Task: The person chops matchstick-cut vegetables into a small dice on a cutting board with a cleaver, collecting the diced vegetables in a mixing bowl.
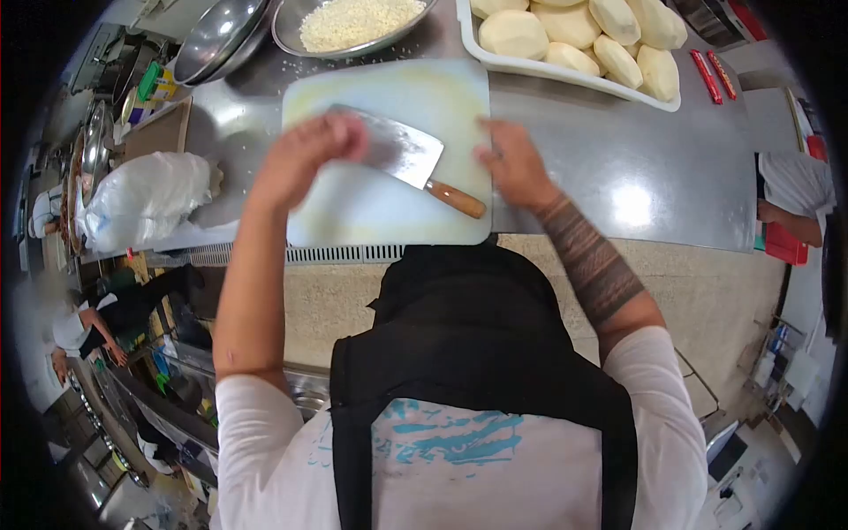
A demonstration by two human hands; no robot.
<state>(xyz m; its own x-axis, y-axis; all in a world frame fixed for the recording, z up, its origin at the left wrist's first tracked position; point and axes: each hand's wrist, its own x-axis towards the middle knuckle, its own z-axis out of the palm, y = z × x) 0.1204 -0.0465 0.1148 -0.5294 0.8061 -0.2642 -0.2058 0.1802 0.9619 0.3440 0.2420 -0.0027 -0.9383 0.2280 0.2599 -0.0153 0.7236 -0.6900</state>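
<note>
A cleaver (408, 152) with a wide steel blade and a wooden handle lies on a white cutting board (353, 212), its handle pointing to the lower right. Over the blade's left end is my left hand (311, 152), smeared by motion, its fingers curled inward; I cannot tell whether it holds anything. My right hand (518, 161) is at the board's right edge, thumb and forefinger apart and nothing visible between them. The cleaver's handle lies below and to the left of that hand.
Behind the board stand a metal bowl of chopped white pieces (360, 25) and a white tub (574, 69) of peeled potatoes (512, 35). A plastic-wrapped bundle (150, 199) sits left. Two red packets (707, 78) lie right. Other people (795, 185) stand at the sides.
</note>
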